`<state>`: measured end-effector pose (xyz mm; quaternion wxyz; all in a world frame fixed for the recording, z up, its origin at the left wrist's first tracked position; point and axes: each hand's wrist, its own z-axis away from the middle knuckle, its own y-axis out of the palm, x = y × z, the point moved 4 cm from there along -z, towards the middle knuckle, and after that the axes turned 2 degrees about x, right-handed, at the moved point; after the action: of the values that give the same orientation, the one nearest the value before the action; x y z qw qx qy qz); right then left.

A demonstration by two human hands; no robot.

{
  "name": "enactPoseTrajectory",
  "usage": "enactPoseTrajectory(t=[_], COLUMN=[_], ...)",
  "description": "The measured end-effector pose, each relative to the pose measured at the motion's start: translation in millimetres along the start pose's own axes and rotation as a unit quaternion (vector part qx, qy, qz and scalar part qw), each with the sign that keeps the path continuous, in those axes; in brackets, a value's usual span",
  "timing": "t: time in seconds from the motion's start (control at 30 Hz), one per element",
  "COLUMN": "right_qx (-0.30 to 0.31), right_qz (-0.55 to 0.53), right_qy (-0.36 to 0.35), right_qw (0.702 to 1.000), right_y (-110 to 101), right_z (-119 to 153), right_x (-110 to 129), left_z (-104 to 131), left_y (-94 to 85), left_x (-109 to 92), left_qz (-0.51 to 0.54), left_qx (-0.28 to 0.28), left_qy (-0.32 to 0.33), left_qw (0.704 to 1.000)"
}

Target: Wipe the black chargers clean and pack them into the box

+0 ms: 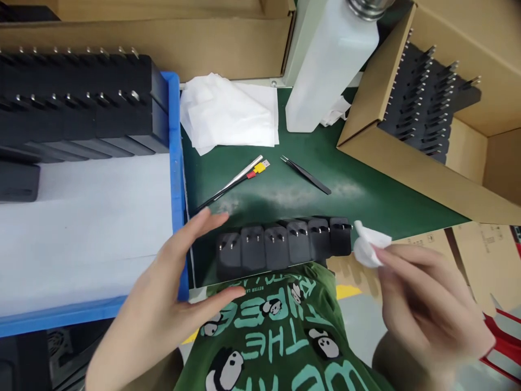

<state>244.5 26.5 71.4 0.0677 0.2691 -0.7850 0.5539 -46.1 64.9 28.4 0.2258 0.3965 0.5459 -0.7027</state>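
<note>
A row of black plug adapters stands along the table's front edge, with metal prongs showing. Around the left end of that row, my left hand is spread, thumb and fingers apart, with nothing between them. My right hand pinches a crumpled white wipe just beyond the right end of the row. Behind the adapters lie black tweezers, a silver pen-like tool and a black cable with a yellow and red USB plug.
On the left, a blue-rimmed tray holds stacked black adapters. White wipes lie at the back beside a white bottle. An open cardboard box with more prong-up adapters stands right. Another cardboard box is behind the tray.
</note>
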Motion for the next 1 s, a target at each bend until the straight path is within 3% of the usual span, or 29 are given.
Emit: enactPoseTrajectory(t=[0.07,0.17,0.3,0.4,0.47,0.53,0.6,0.63,0.73,0.8,0.87,0.93,1.0], right_qx=[-0.002,0.06,0.112,0.097,0.115,0.196,0.274,0.285,0.207,0.077,-0.024,-0.034,0.021], right_qz=[0.027,0.057,0.024,0.02,-0.035,-0.139,-0.236,-0.273,-0.341,-0.317,-0.241,-0.167,-0.126], right_qy=[0.007,-0.044,-0.135,-0.22,-0.272,-0.317,-0.31,-0.275,-0.121,-0.024,0.046,0.044,-0.033], right_qw=[1.0,0.996,0.984,0.97,0.955,0.918,0.879,0.877,0.909,0.945,0.969,0.984,0.991], right_y=[2.2,19.8,42.8,59.8,71.9,80.4,77.0,69.9,33.8,8.0,-4.9,1.8,23.6], right_z=[10.8,15.2,2.1,-11.9,-16.8,-14.8,-9.0,-6.8,-1.9,1.3,4.2,2.2,-3.5], right_x=[-15.0,-14.2,19.7,51.2,66.3,73.5,68.5,60.3,22.0,-3.3,-15.2,-7.3,15.1], left_z=[-2.4,-9.4,-14.7,-14.3,-13.2,-11.7,-10.8,-10.9,-15.2,-21.0,-27.5,-32.4,-34.5], left_y=[-0.2,2.6,5.6,5.2,3.7,2.8,2.9,3.4,9.4,17.0,24.7,30.9,34.9], left_x=[2.1,2.5,-0.1,-1.8,-2.6,-3.9,-7.9,-11.2,-23.8,-29.8,-32.6,-32.9,-32.5], left_qz=[-0.017,-0.009,0.003,-0.003,-0.017,-0.042,-0.087,-0.117,-0.209,-0.247,-0.266,-0.269,-0.258], left_qx=[0.04,0.07,0.062,0.062,0.063,0.071,0.069,0.06,0.028,0.025,0.03,0.037,0.039], left_qy=[-0.015,-0.02,-0.022,-0.018,-0.012,-0.004,0.022,0.042,0.119,0.154,0.171,0.178,0.19], left_qw=[0.999,0.997,0.998,0.998,0.998,0.997,0.994,0.99,0.97,0.956,0.948,0.946,0.946])
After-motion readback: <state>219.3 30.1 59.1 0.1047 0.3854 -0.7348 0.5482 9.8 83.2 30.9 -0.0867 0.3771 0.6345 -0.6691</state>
